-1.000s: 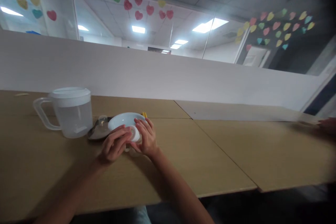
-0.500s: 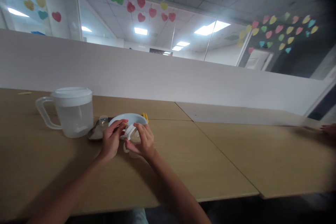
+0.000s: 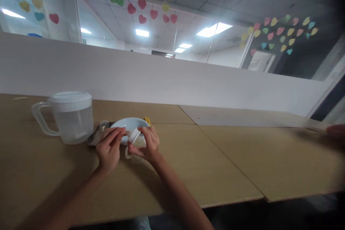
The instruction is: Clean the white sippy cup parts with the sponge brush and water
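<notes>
My right hand (image 3: 147, 146) is wrapped round a small clear container (image 3: 136, 149) with a side handle, standing on the wooden table (image 3: 215, 165). Its white cap (image 3: 133, 135) is tilted up. My left hand (image 3: 109, 147) pinches at the cap's left side with thumb and fingers. Just behind both hands sits a pale blue bowl (image 3: 128, 125), with something yellow (image 3: 147, 119) showing past its far rim.
A clear plastic jug (image 3: 70, 116) with a white lid and some water stands left of the bowl. A spoon-like metal item (image 3: 94, 136) and a small clear piece (image 3: 103, 125) lie between them. A white partition (image 3: 172, 79) runs behind. Another person's hand (image 3: 335, 130) shows at far right.
The white cap has gone from under both hands to tilted up off the container. My left hand drew back to the left and now pinches at it.
</notes>
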Available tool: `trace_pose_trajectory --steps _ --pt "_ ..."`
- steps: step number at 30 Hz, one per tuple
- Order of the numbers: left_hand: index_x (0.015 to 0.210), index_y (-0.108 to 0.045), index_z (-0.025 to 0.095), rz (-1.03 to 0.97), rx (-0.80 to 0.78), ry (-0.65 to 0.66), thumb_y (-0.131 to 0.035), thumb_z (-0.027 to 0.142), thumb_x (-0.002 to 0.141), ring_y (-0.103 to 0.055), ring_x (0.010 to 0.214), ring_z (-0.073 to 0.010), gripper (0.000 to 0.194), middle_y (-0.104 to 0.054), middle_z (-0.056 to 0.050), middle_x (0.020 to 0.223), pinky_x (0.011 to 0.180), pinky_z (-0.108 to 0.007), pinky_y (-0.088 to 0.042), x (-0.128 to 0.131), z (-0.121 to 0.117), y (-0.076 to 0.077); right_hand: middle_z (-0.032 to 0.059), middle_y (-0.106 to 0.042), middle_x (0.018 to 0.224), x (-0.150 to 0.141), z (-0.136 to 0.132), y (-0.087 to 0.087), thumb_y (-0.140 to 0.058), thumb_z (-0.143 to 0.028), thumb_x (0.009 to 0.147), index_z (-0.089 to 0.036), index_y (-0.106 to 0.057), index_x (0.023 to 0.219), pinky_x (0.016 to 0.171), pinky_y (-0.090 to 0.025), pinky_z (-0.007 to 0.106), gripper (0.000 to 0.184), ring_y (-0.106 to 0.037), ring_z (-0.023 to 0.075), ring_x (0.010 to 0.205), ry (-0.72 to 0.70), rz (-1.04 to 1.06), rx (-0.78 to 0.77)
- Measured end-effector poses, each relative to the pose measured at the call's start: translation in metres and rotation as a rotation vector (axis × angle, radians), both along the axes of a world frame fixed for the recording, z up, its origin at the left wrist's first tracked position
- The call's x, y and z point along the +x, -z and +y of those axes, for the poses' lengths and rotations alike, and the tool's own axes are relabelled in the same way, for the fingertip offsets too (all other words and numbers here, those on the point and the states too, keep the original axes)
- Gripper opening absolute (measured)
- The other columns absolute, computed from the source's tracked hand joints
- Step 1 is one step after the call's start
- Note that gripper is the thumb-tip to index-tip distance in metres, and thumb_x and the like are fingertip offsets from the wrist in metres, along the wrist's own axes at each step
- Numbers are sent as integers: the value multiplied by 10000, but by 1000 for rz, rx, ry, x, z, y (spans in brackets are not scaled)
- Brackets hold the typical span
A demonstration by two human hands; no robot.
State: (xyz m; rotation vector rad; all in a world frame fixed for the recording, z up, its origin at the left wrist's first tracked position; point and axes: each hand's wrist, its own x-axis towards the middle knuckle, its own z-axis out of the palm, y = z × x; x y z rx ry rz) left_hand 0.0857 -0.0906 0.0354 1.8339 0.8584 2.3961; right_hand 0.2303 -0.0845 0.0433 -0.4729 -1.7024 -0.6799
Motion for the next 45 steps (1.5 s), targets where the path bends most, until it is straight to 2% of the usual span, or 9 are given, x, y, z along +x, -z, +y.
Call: trace_pose_trajectory --steps 3,7,9,13,19,25,31,41,45 --pt "898 -703 194 59 -32 59 -598 245 832 -624 838 -146 134 -674 -32 900 782 -275 -511 -1 4 4 93 -619 868 1 1 2 -602 -373 758 -148 -436 1158 686 -502 353 488 -597 209 783 -34 19 2" --pt "1215 -553 207 96 -260 389 -498 353 889 -622 993 -193 361 -628 -91 1131 874 -345 -502 -3 13 15 88 -571 941 3 1 5 -610 -314 726 -197 -400 1100 722 -509 357 444 -592 209 854 -166 233 -131" --pt "1321 -445 212 184 -332 459 -513 396 871 -582 1094 -222 491 -604 -111 1191 959 -399 -449 -6 17 21 98 -558 997 5 1 5 -573 -299 760 -209 -366 1119 766 -506 367 424 -594 206 899 -238 400 -220" --pt "1348 -403 228 435 -392 403 -654 439 745 -530 1157 -272 686 -595 -120 1212 1002 -478 -387 -6 22 30 111 -582 1070 6 4 8 -491 -324 842 -194 -415 1192 826 -492 365 381 -595 206 962 -310 475 -428" --pt "1266 -479 231 439 -394 318 -717 372 679 -589 1050 -267 650 -627 -106 1116 938 -474 -442 -1 23 31 86 -651 945 7 15 26 -521 -400 835 -163 -561 1105 713 -503 334 362 -614 200 808 -297 269 -595" --pt "1301 -430 198 389 -436 425 -682 323 684 -586 1058 -256 679 -577 -144 1193 901 -433 -470 -2 23 32 71 -642 902 8 21 36 -502 -406 830 -161 -574 1071 692 -479 334 351 -587 201 800 -223 213 -595" --pt "1285 -421 189 399 -437 418 -676 308 671 -586 1044 -269 675 -599 -135 1134 905 -441 -455 0 21 31 57 -611 844 7 20 35 -505 -378 779 -170 -588 957 687 -456 346 286 -559 208 774 -224 187 -529" --pt "993 -428 195 326 -450 349 -640 251 598 -585 957 -252 452 -579 -72 1001 816 -398 -468 3 24 42 58 -547 853 4 16 40 -526 -396 746 -166 -485 972 670 -413 337 325 -523 205 761 -122 255 -456" --pt "929 -449 191 324 -448 346 -638 254 597 -582 886 -234 387 -574 -51 933 778 -379 -471 3 24 41 35 -530 754 8 14 38 -503 -406 773 -179 -484 856 662 -364 339 242 -505 193 695 -32 195 -367"
